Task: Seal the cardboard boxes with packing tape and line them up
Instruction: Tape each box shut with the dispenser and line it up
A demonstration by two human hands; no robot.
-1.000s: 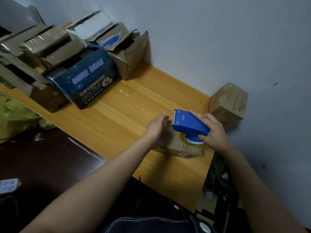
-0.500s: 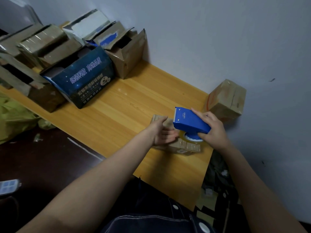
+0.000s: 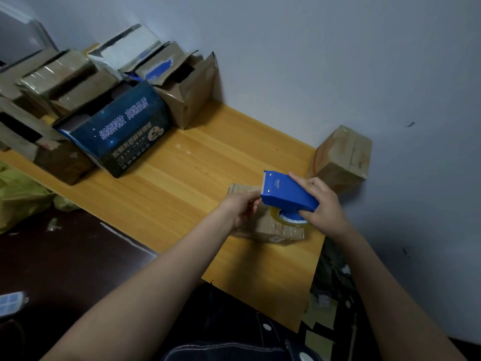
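Head view: small flat brown cardboard box (image 3: 270,229) lies by the right edge of the wooden worktop (image 3: 182,178), directly beneath the blue plastic tape dispenser (image 3: 287,192), long axes roughly aligned. Right hand (image 3: 324,208) grips the dispenser; left hand (image 3: 242,209) is nearer the blade end, fingers pinched there, tape itself unseen.

There is just one camera, and it sits on the person's head. It looks forward and down at the desk (image 3: 182,183) from close up, with the left arm (image 3: 145,290) and the right arm (image 3: 390,295) reaching in from the bottom. The view is wide, so it also takes in the wall (image 3: 312,61) behind the desk.
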